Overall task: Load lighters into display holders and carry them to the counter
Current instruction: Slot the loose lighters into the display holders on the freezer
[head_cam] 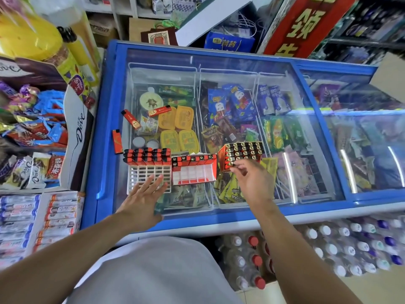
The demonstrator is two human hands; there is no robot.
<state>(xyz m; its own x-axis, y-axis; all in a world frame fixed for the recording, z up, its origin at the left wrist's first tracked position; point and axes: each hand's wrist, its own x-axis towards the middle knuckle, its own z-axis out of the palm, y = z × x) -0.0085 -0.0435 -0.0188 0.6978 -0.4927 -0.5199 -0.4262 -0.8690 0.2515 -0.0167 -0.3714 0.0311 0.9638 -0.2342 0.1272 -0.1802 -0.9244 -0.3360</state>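
Below us, a blue chest freezer [105, 119] carries the white display holder [149, 177] under our flat, spread left hand [140, 199]; at 1 o'clock our right hand [254, 181] pinches a lighter [232, 164] in its red box [242, 155], amid shop shelves

A blue-framed chest freezer [105, 132] with sliding glass lids fills the middle of the shop, its white wire baskets [198, 88] packed with ice creams. To its left stand open cartons of wrapped chocolates [32, 119]; shrink-wrapped bottles [328, 244] sit on the floor in front, and a red banner [306, 23] leans behind, beside dim shelving. Light glares off the glass.
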